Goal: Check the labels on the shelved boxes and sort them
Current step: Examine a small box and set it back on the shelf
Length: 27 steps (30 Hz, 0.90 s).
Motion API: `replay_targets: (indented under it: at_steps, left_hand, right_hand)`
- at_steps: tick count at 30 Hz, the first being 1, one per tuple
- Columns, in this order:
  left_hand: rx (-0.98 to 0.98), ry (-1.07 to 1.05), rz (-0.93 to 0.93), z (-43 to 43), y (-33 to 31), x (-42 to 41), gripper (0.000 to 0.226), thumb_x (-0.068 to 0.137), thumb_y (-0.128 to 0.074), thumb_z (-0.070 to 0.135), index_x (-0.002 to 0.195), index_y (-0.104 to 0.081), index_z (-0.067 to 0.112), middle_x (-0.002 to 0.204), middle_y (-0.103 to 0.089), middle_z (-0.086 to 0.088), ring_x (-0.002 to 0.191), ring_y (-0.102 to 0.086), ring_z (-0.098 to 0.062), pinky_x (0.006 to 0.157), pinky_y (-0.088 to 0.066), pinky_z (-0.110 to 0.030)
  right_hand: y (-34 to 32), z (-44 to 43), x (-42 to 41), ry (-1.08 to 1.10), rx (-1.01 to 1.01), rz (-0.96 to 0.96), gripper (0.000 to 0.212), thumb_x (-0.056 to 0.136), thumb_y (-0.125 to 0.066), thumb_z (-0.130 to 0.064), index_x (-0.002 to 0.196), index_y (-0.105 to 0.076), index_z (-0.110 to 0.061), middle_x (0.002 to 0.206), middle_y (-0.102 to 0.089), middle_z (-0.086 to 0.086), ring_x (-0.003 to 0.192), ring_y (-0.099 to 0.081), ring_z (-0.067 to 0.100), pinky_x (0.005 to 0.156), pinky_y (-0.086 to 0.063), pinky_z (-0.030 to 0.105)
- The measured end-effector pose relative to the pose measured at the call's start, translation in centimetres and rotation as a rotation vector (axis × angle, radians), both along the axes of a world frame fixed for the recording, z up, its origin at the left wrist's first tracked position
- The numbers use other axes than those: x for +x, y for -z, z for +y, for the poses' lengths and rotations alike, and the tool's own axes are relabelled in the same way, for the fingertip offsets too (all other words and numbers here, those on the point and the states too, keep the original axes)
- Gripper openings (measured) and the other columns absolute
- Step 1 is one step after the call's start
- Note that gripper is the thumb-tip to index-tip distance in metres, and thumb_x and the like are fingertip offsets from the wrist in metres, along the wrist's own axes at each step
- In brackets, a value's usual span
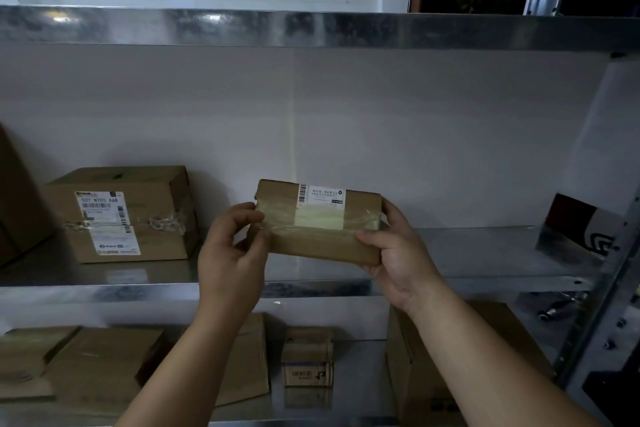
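At the centre of the frame, the left hand [232,253] and right hand [394,253] grip the two ends of a flat brown box [318,239] above the metal shelf [478,253]. A white barcode label [320,196] sits on its upper face. At the left, a bigger labelled box [121,215] stands on the shelf

This looks like a parcel storeroom. Galvanized metal shelves [104,291] on a bolted upright [604,288] stand against a plain white wall [415,132]. Taped cardboard boxes [156,211] with barcode shipping labels [100,208] sit on 2 levels, with more cartons [104,364] on the lower one.
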<state>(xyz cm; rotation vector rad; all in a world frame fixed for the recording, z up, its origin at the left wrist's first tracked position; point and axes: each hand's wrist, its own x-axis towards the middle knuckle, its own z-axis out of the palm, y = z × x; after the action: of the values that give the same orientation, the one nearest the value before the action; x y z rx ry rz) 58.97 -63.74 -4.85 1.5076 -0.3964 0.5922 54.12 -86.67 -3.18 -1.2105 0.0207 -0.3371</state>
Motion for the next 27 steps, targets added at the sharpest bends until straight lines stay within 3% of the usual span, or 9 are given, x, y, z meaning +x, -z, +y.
replay_targets:
  at_steps: [3, 11, 22, 27]
  left_hand:
    - [-0.073, -0.012, 0.117, 0.4, -0.3, 0.8, 0.025, 0.097, -0.08, 0.01, 0.113, -0.074, 0.029, 0.115, -0.076, 0.006, 0.112, -0.073, -0.013, 0.103, -0.06, -0.05]
    - [-0.106, -0.003, 0.122, 0.3, 0.0, 0.4, 0.03, 0.096, -0.079, 0.006, 0.109, -0.074, 0.032, 0.111, -0.076, 0.005, 0.11, -0.072, -0.014, 0.1, -0.061, -0.044]
    - [-0.213, 0.039, 0.11, 0.4, 0.1, -1.2, 0.049, 0.096, -0.077, 0.0, 0.134, -0.069, 0.029, 0.125, -0.074, -0.001, 0.118, -0.071, -0.019, 0.098, -0.06, -0.037]
    - [-0.191, 0.048, 0.091, 0.1, -0.4, -1.9, 0.049, 0.096, -0.075, 0.002, 0.137, -0.068, 0.027, 0.126, -0.074, -0.001, 0.117, -0.072, -0.017, 0.096, -0.061, -0.036]
  right_hand:
    - [0.0, 0.1, -0.2, -0.008, -0.014, -0.024, 0.069, 0.097, -0.063, 0.012, 0.145, -0.063, -0.038, 0.125, -0.08, 0.005, 0.11, -0.077, 0.025, 0.079, -0.062, 0.039]
    - [0.1, 0.2, -0.6, -0.014, -0.009, -0.049, 0.074, 0.097, -0.062, 0.015, 0.151, -0.058, -0.037, 0.127, -0.079, 0.007, 0.114, -0.077, 0.026, 0.083, -0.064, 0.038]
    - [1.0, 0.3, -1.9, 0.011, -0.028, -0.122, 0.075, 0.096, -0.059, 0.017, 0.152, -0.057, -0.033, 0.132, -0.076, 0.015, 0.129, -0.069, 0.039, 0.112, -0.053, 0.054]
    - [1.3, 0.5, -2.5, 0.021, -0.004, -0.144, 0.072, 0.096, -0.059, 0.016, 0.15, -0.058, -0.031, 0.128, -0.077, 0.013, 0.127, -0.068, 0.039, 0.107, -0.053, 0.054]
